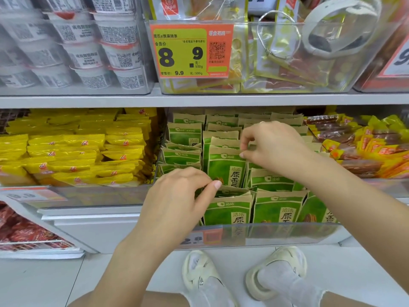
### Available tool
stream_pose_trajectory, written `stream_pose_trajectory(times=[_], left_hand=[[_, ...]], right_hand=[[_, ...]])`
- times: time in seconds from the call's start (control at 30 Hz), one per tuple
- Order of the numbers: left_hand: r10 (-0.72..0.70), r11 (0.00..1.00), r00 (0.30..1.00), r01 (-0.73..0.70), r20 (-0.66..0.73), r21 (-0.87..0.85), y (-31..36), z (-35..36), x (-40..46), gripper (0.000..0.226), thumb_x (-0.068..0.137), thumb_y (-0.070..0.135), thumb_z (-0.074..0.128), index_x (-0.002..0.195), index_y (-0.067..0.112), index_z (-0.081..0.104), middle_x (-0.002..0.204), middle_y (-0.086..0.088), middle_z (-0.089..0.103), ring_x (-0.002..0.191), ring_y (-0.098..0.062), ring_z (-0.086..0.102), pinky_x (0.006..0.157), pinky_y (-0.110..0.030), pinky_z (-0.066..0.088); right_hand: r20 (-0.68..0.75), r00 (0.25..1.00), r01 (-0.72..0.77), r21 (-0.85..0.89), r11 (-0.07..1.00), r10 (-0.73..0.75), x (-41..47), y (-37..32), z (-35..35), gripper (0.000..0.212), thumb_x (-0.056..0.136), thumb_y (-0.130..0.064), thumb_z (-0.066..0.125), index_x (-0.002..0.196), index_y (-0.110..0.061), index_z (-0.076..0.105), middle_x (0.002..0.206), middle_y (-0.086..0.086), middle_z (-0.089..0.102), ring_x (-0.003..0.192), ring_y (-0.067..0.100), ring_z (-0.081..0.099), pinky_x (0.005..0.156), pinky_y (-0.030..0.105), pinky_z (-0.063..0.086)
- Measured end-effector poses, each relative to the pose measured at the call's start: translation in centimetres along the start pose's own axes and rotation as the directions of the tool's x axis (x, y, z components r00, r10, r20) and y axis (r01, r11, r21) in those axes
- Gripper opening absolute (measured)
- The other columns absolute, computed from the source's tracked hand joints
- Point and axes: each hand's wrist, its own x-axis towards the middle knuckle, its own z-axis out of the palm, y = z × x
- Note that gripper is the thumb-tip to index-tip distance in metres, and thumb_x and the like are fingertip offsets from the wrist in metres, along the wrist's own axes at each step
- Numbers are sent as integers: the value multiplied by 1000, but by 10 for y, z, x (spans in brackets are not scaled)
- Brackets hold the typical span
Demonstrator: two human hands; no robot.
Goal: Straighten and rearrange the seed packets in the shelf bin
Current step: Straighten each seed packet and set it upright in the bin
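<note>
Left hand (177, 193) low at the front of the clear shelf bin (276, 234), fingers curled, thumb and fingertips pinching the top edge of a front-row seed packet (228, 210). Right hand (269, 146) higher and further back, thumb and forefinger pinching the kraft-paper top corner of an upright seed packet in the second row (225, 167); a ring shows on one finger. That packet stands taller than its neighbours, green face forward. All the seed packets (274, 207) are green with brown paper tops and sit in rows inside the bin on the lower shelf, centre of view; front row upright against the bin's clear front wall, left column (181, 156) leaning back and stacked flat-ish, back rows upright. A price label (203, 237) shows through the bin front, blurred. To the left, a bin of yellow snack packs (73, 156), piled flat. To the right, a bin of orange and yellow wrapped sticks (363, 149), jumbled. Upper shelf: white cups with red-edged lids (84, 49) stacked at left, a clear bin with an orange-and-green price tag (190, 50) reading 8.9 in the centre, a wire ring (278, 34) hanging on its front. Below, the person's feet in pale slides (276, 271) and socks on a light floor.
</note>
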Motion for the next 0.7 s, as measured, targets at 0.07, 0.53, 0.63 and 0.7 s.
stream_pose_trajectory(times=[0.07,0.53,0.63,0.7], left_hand=[[-3,1000,1000,3,2,1,0,0,0,56,91,59,28,91,29,75,94,15,70,91,-9,62,75,-33,50],[6,1000,1000,-6,-29,-14,3,-1,-2,54,90,56,32,89,26,77,93,14,70,90,-11,62,75,-32,50],[16,1000,999,-17,-52,-9,3,-2,-2,54,89,55,34,87,24,78,94,15,72,97,-8,60,85,-31,47],[29,1000,999,-29,-41,-8,3,-5,1,57,90,56,32,83,24,78,95,16,72,106,-6,55,95,-27,38]], right_hand=[[-6,1000,-23,-5,1000,23,4,-3,4,13,87,-32,68,80,-33,57,105,-6,62,87,17,53,70,27,34],[-36,999,3,50,999,-2,12,-13,10,7,89,-25,66,85,-29,62,82,-6,62,80,16,50,70,27,38],[-44,999,-12,34,999,13,11,-8,15,3,90,-26,65,89,-29,63,81,-7,59,84,18,56,70,27,38],[-15,999,-43,67,997,44,10,-6,15,9,89,-26,66,87,-31,60,83,-9,60,89,18,59,70,28,41]])
